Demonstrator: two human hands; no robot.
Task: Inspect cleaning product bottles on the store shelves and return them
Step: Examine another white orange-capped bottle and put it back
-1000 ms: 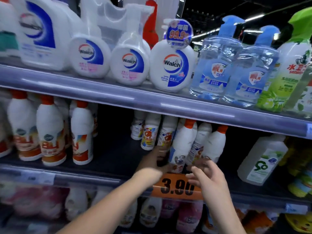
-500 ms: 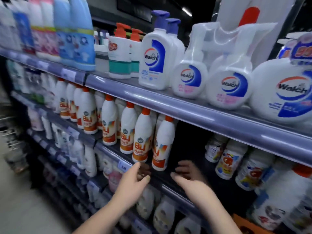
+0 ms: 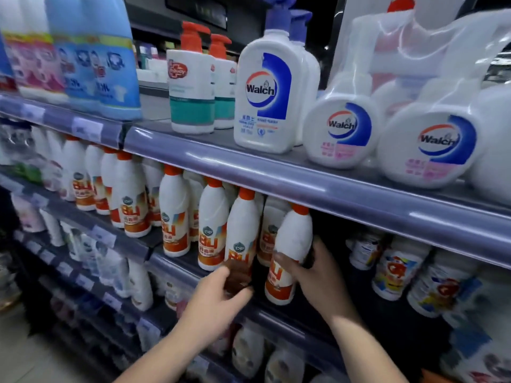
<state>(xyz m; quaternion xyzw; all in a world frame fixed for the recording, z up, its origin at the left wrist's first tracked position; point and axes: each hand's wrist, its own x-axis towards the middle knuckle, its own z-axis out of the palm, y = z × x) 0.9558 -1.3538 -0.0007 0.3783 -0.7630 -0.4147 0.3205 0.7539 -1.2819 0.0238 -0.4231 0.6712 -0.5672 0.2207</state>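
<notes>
On the middle shelf, at the right end of a row of matching bottles, you are gripping a white plastic bottle with an orange cap and orange label in your right hand; your fingers are wrapping around its body from the right and the bottle is tilting slightly, its base just above the shelf lip. Just left of it, your left hand is reaching in with fingers curled loosely at the lower label of the neighbouring white orange-capped bottle; whether it is actually clasping that bottle is not clear, since the fingertips are lying in shadow. Both labels are showing large orange characters that read roughly "BU", with smaller print too blurred to make out.

Going left to right along the upper shelf, tall blue and pink detergent bottles are standing at the far left, then two white pump bottles with red caps and teal bands bearing a red Lifebuoy-style badge, then a tall white pump bottle with a blue cap reading "Walch", then two round white "Walch" bottles with pink print. The upper shelf's edge is hanging right above the orange caps, leaving little room over the held bottle. To the right of your right hand, short white bottles with colourful labels are sitting deeper in the dark shelf.
</notes>
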